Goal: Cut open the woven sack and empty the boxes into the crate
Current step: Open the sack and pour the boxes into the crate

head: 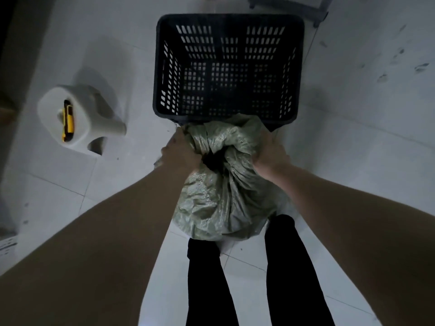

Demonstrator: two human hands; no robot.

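We stand on a pale tiled floor [353,118] and look straight down at a green woven sack [223,198], which sits upright on the tiles between our feet and a dark slotted plastic crate [228,67]. The sack's upper part leans against the crate's near wall, and its neck is gathered into a dark, bunched knot in the middle. Our left hand [181,151] clutches the fabric on one side of that knot, fingers closed into the weave; our right hand [270,151] grips the other side the same way, so both hands are clenched on the sack. Through the crate's slots only the floor shows. The sack is still shut, and we cannot see what it holds. Well apart from the sack, toward the floor's far left, a small white plastic stool [82,116] carries a yellow-and-black utility knife [68,122] lying flat on its seat. Black trouser legs [289,274] show below the sack.
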